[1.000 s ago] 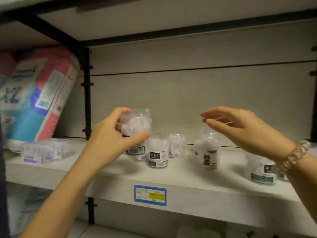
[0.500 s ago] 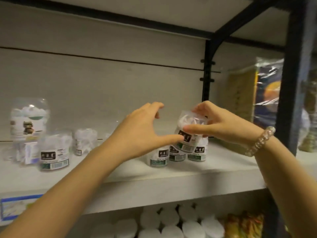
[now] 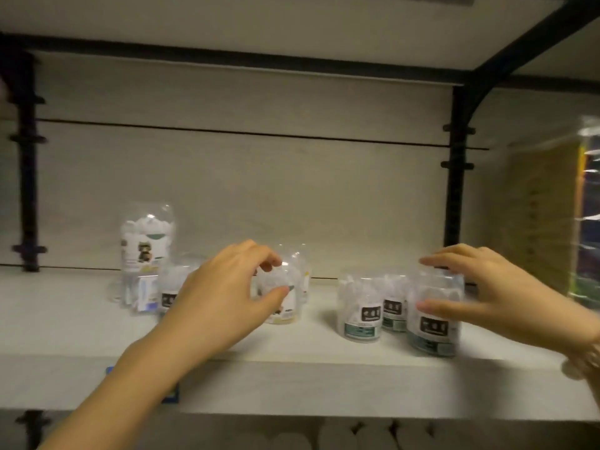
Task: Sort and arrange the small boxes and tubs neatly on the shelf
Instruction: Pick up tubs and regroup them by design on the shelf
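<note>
Clear plastic tubs of white contents stand on a pale shelf [image 3: 292, 378]. My left hand [image 3: 224, 306] curls round a small tub [image 3: 282, 297] at the middle, thumb in front and fingers on its top. My right hand [image 3: 487, 293] grips the front-right tub [image 3: 433, 323], which has a dark label and a teal band. Two like tubs [image 3: 360, 310] [image 3: 394, 306] stand just left of it. A taller tub with a cartoon label [image 3: 146, 245] stands stacked at the left, with another dark-label tub [image 3: 172, 293] partly behind my left hand.
Black shelf uprights [image 3: 456, 177] [image 3: 27, 164] frame the bay. A wrapped yellow and dark package [image 3: 571, 216] fills the neighbouring bay at right. A blue price tag [image 3: 173, 393] peeks from under my left forearm. White round lids [image 3: 373, 436] show on the shelf below.
The view swung back left from the right bay. My right hand has brought its tub down onto the shelf beside two others. My left hand now closes on a middle tub.
</note>
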